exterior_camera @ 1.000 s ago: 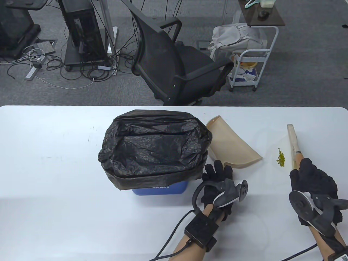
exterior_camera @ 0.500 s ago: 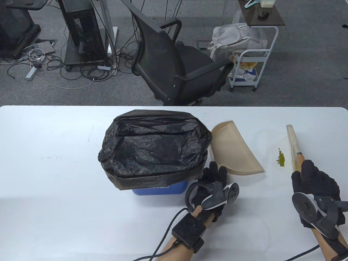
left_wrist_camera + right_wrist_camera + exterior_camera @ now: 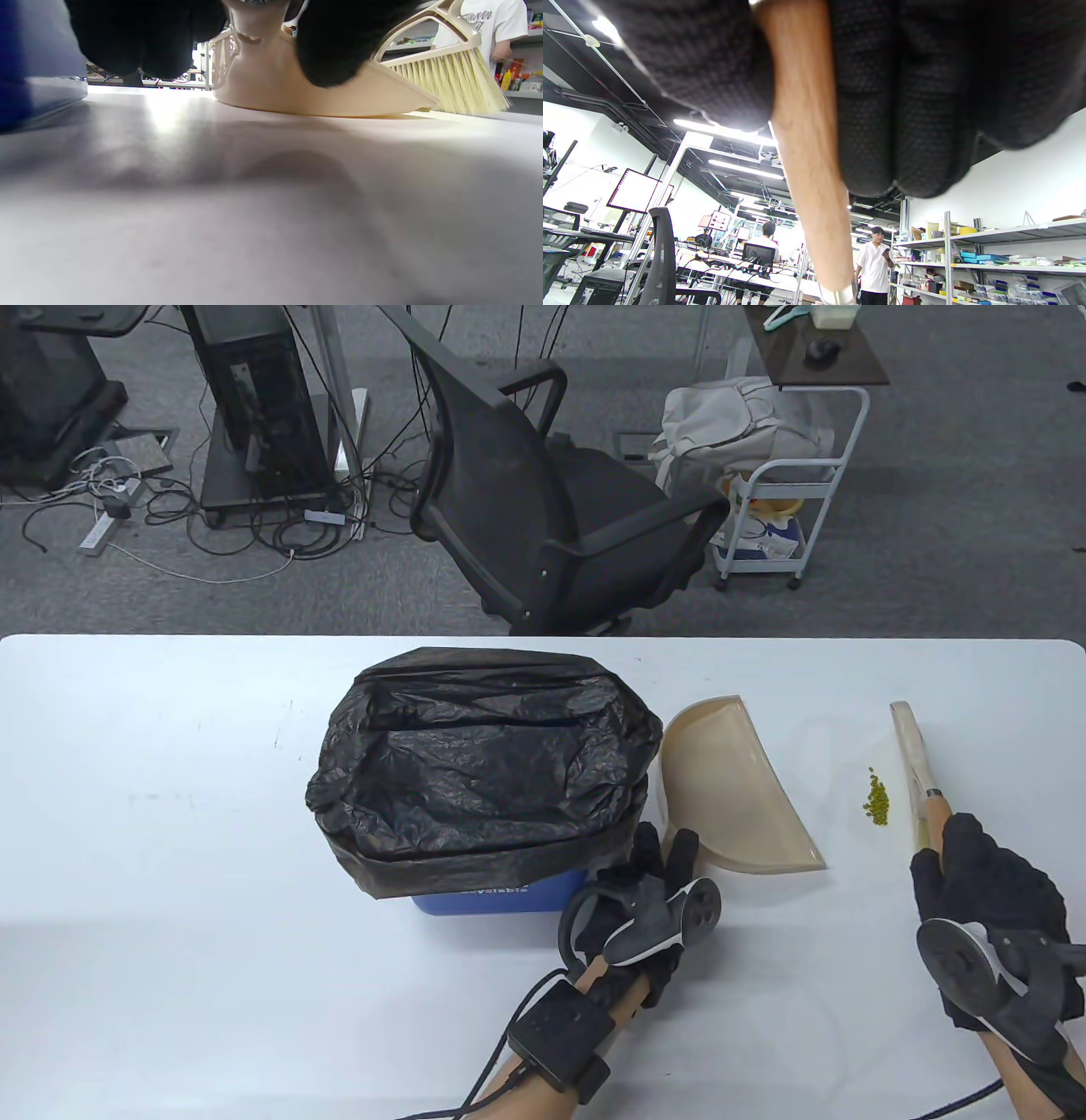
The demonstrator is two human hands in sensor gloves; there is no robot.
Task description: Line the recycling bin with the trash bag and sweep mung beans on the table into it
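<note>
The blue recycling bin (image 3: 501, 894) stands mid-table, lined with the black trash bag (image 3: 484, 763). Just right of it lies the beige dustpan (image 3: 734, 793), which also shows in the left wrist view (image 3: 271, 91). My left hand (image 3: 666, 857) grips the dustpan's handle at its near end, fingers (image 3: 335, 42) curled round it. A small heap of mung beans (image 3: 876, 802) lies right of the dustpan. My right hand (image 3: 959, 857) grips the wooden handle (image 3: 810, 169) of the brush (image 3: 909, 755), whose head stands on the table just right of the beans, its bristles (image 3: 462, 84) pale yellow.
The white table (image 3: 170, 831) is bare to the left of the bin. Behind its far edge stand a black office chair (image 3: 551, 500) and a white cart (image 3: 785, 517). The right wrist view shows a person in a white shirt (image 3: 874, 262) among shelves.
My left hand has pulled back towards the near edge and leftwards, turning the dustpan so that its wide mouth faces more to the right. The right hand and brush slid slightly nearer.
</note>
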